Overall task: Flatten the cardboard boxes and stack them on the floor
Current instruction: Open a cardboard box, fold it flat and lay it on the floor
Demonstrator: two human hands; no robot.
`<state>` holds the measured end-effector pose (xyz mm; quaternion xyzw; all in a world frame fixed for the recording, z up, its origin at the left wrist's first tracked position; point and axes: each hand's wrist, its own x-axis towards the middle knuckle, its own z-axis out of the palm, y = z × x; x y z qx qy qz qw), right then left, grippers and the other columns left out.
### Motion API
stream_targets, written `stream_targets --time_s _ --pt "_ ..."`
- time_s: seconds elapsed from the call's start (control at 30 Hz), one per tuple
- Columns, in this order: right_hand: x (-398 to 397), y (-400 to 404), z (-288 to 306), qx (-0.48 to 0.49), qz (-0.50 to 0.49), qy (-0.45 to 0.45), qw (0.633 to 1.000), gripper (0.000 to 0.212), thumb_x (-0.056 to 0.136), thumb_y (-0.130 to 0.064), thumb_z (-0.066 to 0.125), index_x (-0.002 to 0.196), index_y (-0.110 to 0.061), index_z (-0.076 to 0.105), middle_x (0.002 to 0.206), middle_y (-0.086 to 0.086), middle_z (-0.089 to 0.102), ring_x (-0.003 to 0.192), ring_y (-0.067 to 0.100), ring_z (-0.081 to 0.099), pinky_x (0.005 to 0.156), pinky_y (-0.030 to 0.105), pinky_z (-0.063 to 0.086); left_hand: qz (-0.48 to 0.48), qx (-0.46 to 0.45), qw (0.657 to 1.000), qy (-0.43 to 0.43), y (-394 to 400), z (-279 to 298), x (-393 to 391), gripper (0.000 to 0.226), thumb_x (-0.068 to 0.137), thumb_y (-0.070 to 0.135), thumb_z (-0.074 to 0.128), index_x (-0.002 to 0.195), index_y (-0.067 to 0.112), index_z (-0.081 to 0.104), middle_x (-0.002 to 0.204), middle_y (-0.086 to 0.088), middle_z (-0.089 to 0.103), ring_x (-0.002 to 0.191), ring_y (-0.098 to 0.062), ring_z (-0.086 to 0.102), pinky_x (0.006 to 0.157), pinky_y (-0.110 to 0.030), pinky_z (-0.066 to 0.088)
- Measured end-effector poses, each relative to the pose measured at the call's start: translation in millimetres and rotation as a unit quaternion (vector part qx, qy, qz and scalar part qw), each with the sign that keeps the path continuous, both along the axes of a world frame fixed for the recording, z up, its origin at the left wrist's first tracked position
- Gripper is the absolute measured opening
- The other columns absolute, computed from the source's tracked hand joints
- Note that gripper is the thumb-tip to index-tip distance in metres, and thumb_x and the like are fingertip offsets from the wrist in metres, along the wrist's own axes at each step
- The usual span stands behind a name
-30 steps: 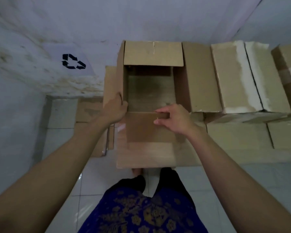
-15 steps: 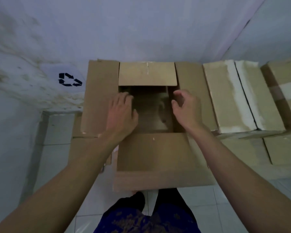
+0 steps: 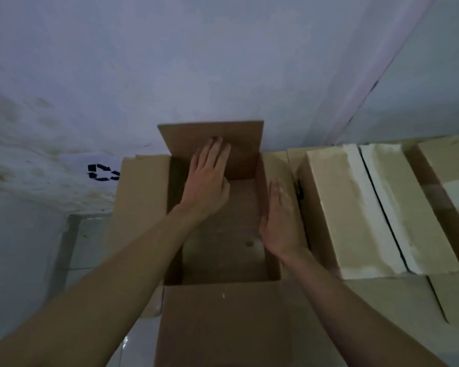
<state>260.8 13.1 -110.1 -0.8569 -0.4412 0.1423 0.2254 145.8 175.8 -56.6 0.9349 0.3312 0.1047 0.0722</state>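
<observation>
1. Open box [image 3: 223, 247]: near flap ran off bottom edge; floor of box dim, spots inside too blurred to ID.
2. Left hand [image 3: 207, 181] covered part of far flap [image 3: 239, 144].
3. Right hand [image 3: 281, 223] motion-blurred; hid part of box's right wall.
4. Closed boxes [image 3: 355, 207] at right cut by frame edge.
5. Recycling mark [image 3: 102, 172] partly behind left flap [image 3: 141, 202].
</observation>
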Motion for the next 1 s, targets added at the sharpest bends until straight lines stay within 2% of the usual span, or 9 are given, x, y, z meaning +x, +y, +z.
stream_targets --time_s 0.1,0.23,0.43,0.53,0.63,0.7,0.83,0.9,1.0 --pt "3.1 0.0 -5.0 0.014 0.007 0.027 1.000 0.083 0.089 -0.007 0.055 0.158 -0.004 0.008 0.167 0.010 0.008 0.154 0.024 0.009 0.125 0.038 0.012 0.029 -0.070 0.992 0.096 27.5 -9.8 36.4 0.077 0.093 0.030 0.047 0.157 0.017 0.008 0.165 -0.008 0.002 0.152 -0.030 -0.003 0.120 -0.057 0.004" --pt "4.1 1.1 -9.6 0.032 -0.001 0.084 0.996 0.083 0.093 -0.006 0.053 0.160 -0.011 0.003 0.168 0.001 0.002 0.154 0.014 0.002 0.126 0.034 0.009 0.078 -0.153 0.971 0.164 33.3 -30.1 66.4 0.063 0.100 0.049 0.027 0.154 0.016 0.022 0.162 -0.012 0.015 0.150 -0.034 0.008 0.118 -0.061 -0.001" --pt "4.4 0.5 -15.5 0.074 -0.030 0.188 0.979 0.069 0.103 -0.017 0.043 0.161 -0.026 0.005 0.167 -0.014 0.003 0.153 0.003 0.002 0.126 0.035 0.011 0.114 -0.148 0.966 0.176 32.8 -37.9 74.8 0.092 0.088 0.075 -0.002 0.155 0.017 0.022 0.163 -0.014 0.013 0.151 -0.032 0.004 0.114 -0.059 -0.017" --pt "7.1 -2.0 -14.0 0.114 -0.070 0.264 0.955 0.053 0.108 -0.046 0.026 0.159 -0.034 0.016 0.166 -0.017 0.013 0.151 -0.001 0.009 0.125 0.034 0.011 0.122 -0.178 0.962 0.168 27.7 -32.6 76.9 0.097 0.084 0.082 0.003 0.158 0.019 0.008 0.165 -0.012 -0.004 0.151 -0.029 -0.013 0.115 -0.056 -0.020" --pt "14.5 -16.4 -22.9 0.112 -0.127 0.290 0.942 0.053 0.106 -0.053 0.019 0.156 -0.037 0.029 0.162 -0.014 0.028 0.149 0.005 0.023 0.124 0.040 0.019 0.104 -0.200 0.966 0.123 -6.0 -35.0 70.6 0.100 0.086 0.081 0.020 0.155 0.017 -0.017 0.157 -0.012 -0.033 0.143 -0.028 -0.034 0.118 -0.050 -0.017" --pt "19.9 -31.9 -34.0 0.089 -0.160 0.278 0.943 0.055 0.103 -0.057 0.024 0.154 -0.037 0.032 0.160 -0.010 0.033 0.148 0.011 0.027 0.123 0.044 0.022 0.102 -0.234 0.963 0.083 -44.4 -36.4 63.3 0.093 0.094 0.069 0.026 0.154 0.015 -0.019 0.156 -0.011 -0.037 0.143 -0.028 -0.033 0.121 -0.049 -0.011" --pt "26.2 -49.7 -41.6 0.033 -0.221 0.325 0.919 0.067 0.097 -0.065 0.037 0.154 -0.028 0.036 0.160 0.001 0.034 0.148 0.022 0.028 0.122 0.042 0.023 0.123 -0.334 0.934 0.014 -122.7 -34.7 53.0 0.080 0.100 0.053 0.038 0.158 0.018 -0.005 0.165 -0.010 -0.006 0.150 -0.029 0.015 0.119 -0.042 0.020" --pt "26.2 -48.9 -40.6 0.000 -0.225 0.342 0.912 0.070 0.097 -0.066 0.038 0.155 -0.027 0.031 0.160 0.005 0.034 0.146 0.027 0.032 0.120 0.043 0.025 0.147 -0.370 0.917 -0.019 -147.8 -36.8 50.9 0.069 0.102 0.046 0.036 0.157 0.019 0.005 0.157 -0.015 0.031 0.132 -0.032 0.047 0.105 -0.039 0.039" --pt "25.9 -46.6 -39.5 -0.031 -0.239 0.371 0.897 0.080 0.093 -0.071 0.040 0.157 -0.026 0.026 0.159 0.008 0.035 0.145 0.030 0.034 0.118 0.045 0.027 0.188 -0.359 0.912 -0.057 -163.0 -35.2 51.8 0.059 0.103 0.041 0.033 0.155 0.022 0.013 0.137 -0.013 0.057 0.116 -0.033 0.060 0.097 -0.040 0.048"
